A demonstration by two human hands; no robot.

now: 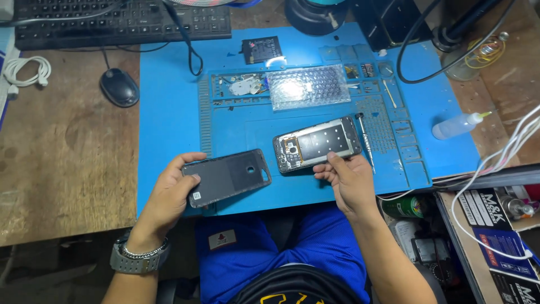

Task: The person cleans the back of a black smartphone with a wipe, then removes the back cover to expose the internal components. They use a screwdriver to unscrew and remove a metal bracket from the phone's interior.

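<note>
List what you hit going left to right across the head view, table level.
White cable → mouse → left hand → dark back cover → opened phone → screwdriver → squeeze bottle.

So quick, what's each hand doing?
Left hand: closed on the dark back cover.
Right hand: holding the opened phone by its edge.
</note>
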